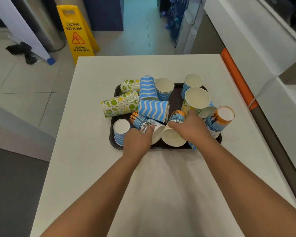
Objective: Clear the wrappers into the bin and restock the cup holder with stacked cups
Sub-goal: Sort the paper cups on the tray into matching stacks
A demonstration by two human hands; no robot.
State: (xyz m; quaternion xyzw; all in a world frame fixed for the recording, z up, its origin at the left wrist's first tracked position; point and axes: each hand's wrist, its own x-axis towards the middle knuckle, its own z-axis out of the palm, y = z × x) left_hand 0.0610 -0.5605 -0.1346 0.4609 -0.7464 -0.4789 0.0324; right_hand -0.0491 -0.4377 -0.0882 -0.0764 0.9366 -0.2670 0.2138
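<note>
A dark tray point(177, 98) sits on the white tabletop point(92, 168), heaped with paper cups. Both bare hands reach onto its near edge. The left hand point(138, 141) rests on a palm-tree cup point(143, 123) lying on its side with its mouth toward the camera; the fingers point(149, 130) curl over its wall, though whether the grip has actually closed around it I cannot tell. The right hand point(190, 128) has its grip closed over the top of another tipped cup point(173, 136), whose open mouth also faces the camera.

Around them, two lime-patterned cups point(120, 104) lie on their sides at the tray's left, one overhanging the rim. Blue zigzag cups point(152, 108) lie in the middle. An upside-down blue striped cup point(120, 131) stands at the near left corner, just beside the left hand. An upright white-lined cup point(196, 99) stands behind the right hand, and an orange-bottomed stack point(219, 120) leans at the tray's right edge.

On the floor beyond stands a yellow wet-floor sign point(77, 34).
</note>
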